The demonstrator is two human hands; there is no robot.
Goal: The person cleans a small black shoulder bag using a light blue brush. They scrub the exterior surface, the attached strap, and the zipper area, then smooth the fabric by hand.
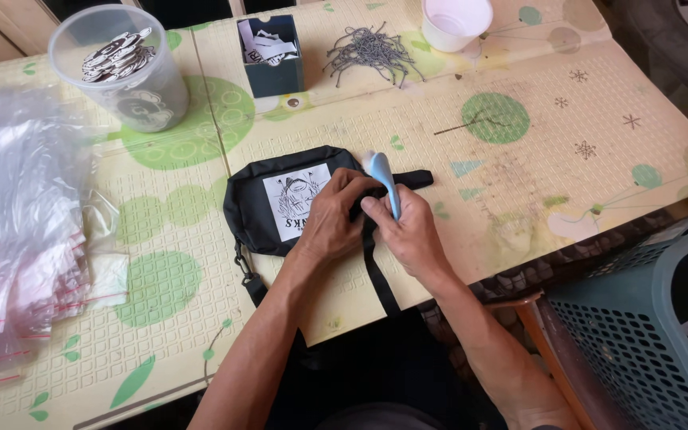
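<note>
A small black pouch bag with a white printed patch lies flat on the patterned table mat. My left hand presses down on the bag's right part, fingers curled over the fabric. My right hand holds a light blue tool with a rounded white tip, its end resting against the bag's right edge. A black strap runs from the bag toward the table's front edge, and a metal clip hangs at the bag's lower left.
A clear plastic tub of round printed badges stands at the back left. A dark box of paper tags, a pile of metal chains and a white cup line the back. Clear zip bags lie left; a teal basket sits right.
</note>
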